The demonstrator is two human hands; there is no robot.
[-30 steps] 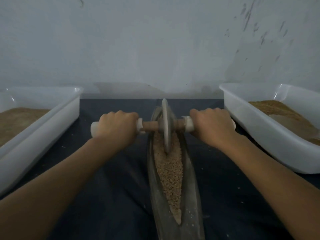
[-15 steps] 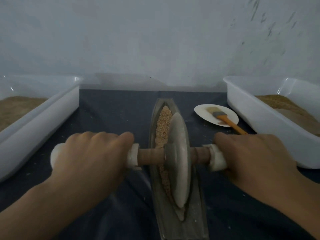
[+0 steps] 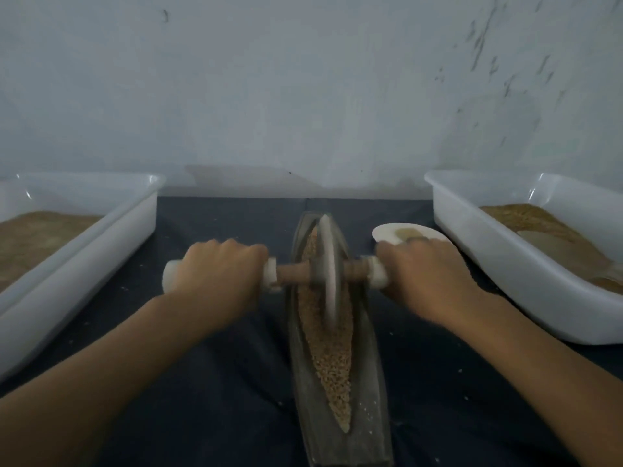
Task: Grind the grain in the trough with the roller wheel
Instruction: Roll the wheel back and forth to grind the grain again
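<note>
A long, boat-shaped grey trough (image 3: 372,382) lies lengthwise on the dark cloth, filled with tan grain (image 3: 332,362). The grey roller wheel (image 3: 326,271) stands upright in the trough's far half, on a wooden axle with white-wrapped handles. My left hand (image 3: 219,274) grips the left handle and my right hand (image 3: 424,274) grips the right one, both with fingers curled over the top.
White plastic tubs holding brown meal stand on both sides, the left tub (image 3: 84,251) and the right tub (image 3: 526,264). A small white plate (image 3: 401,232) sits behind my right hand. A pale wall rises just past the trough's far end.
The wheel has rolled away from me, from the trough's near end to its far half, with both hands pushing the handles forward. The near grain is uncovered again.
</note>
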